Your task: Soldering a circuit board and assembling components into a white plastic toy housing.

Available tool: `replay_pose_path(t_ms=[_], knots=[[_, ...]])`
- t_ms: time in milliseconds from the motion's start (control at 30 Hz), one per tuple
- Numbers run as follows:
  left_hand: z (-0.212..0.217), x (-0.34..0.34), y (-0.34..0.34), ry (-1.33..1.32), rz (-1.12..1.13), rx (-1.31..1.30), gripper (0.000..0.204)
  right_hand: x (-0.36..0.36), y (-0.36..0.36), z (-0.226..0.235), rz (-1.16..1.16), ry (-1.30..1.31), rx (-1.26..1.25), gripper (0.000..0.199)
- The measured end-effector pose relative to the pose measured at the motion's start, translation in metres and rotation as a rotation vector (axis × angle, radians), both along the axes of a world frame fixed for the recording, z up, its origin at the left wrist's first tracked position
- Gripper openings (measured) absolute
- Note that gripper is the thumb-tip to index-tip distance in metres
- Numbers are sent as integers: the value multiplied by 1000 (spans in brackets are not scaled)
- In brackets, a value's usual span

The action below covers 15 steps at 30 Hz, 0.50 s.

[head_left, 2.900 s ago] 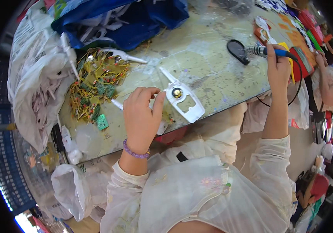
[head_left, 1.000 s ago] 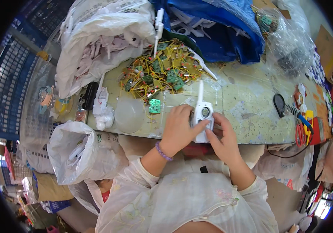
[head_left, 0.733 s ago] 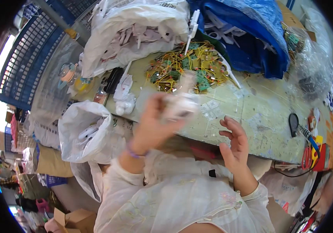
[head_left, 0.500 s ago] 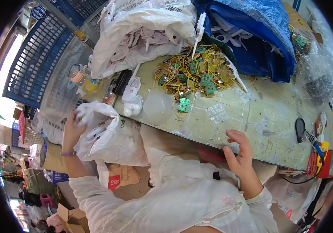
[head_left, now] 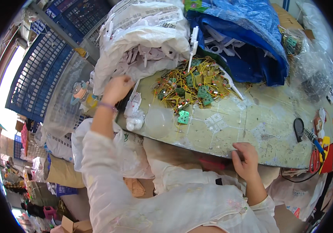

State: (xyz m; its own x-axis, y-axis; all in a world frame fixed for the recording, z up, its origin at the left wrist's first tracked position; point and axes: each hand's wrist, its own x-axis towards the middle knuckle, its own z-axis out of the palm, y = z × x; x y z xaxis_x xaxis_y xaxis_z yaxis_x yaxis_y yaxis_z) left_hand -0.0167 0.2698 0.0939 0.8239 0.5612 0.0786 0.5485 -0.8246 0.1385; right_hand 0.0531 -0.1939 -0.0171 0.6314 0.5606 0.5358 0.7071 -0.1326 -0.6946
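My left hand [head_left: 118, 88] is raised at the lower lip of the white woven sack [head_left: 147, 37], close to the white stick-like plastic piece [head_left: 193, 44]'s side of the table's far left. Its fingers look bent, and their tips are mostly hidden. Pale plastic parts [head_left: 145, 55] fill the sack's mouth. Over the table's front edge, my right hand [head_left: 246, 161] hovers with thumb and index finger apart and nothing between them. A heap of green circuit boards with yellow wires [head_left: 197, 83] covers the middle of the table. One loose green board [head_left: 183, 117] lies just in front.
A blue bag [head_left: 248, 42] of white parts stands at the back. A white plastic bag [head_left: 129, 151] hangs below my left forearm. Bagged white pieces [head_left: 134, 118] and a translucent round lid [head_left: 158, 122] lie left; a blue-handled tool [head_left: 317, 148] and red scissors [head_left: 314, 161] sit right.
My left hand has left the white plastic bag and moved up and right to the sack's mouth. My right hand has shifted slightly down and right, its fingers more bent.
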Motion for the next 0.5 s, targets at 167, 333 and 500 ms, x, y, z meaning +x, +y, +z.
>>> replay_pose_path(t_ms=[167, 333, 500], knots=[[-90, 135, 76, -230, 177, -150, 43, -3, 6, 2, -78, -169, -64, 23], [-142, 118, 193, -379, 300, -403, 31, -6, 7, 6, -2, -153, 1, 19], [-77, 83, 74, -746, 386, -1342, 16, -1, 1, 2, -37, -212, -1, 20]])
